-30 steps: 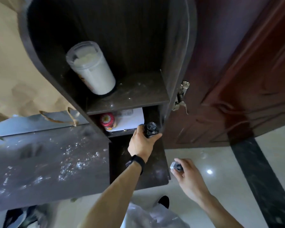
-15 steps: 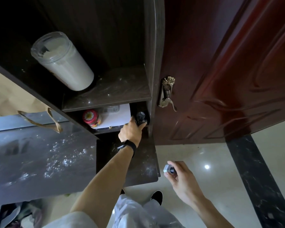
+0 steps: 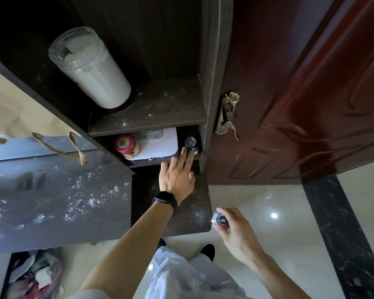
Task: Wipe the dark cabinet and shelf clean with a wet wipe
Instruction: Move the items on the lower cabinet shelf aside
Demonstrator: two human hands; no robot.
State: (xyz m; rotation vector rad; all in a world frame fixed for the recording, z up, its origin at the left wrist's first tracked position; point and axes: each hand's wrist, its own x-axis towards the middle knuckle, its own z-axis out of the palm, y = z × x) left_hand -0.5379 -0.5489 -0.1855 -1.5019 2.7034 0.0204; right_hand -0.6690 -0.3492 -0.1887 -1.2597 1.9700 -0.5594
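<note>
Now the dark cabinet [image 3: 209, 61] has the small black bottle [image 3: 190, 143] standing free in the right corner of its lower compartment, no longer gripped. White dust speckles the shelf [image 3: 160, 108] above. The left hand [image 3: 177, 175] reaches in, fingers straight, tips at the bottle's base. The right hand [image 3: 235, 231] pinches a small grey object [image 3: 219, 219] beside the cabinet.

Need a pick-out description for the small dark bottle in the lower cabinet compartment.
Find the dark cabinet left of the red-brown door, then the low compartment under its dusty shelf. The bottle stands at that compartment's far right, at the fingertips of the left hand. Unlike the red flower-lidded jar and white box to its left, it is small and dark with a round cap.
</note>
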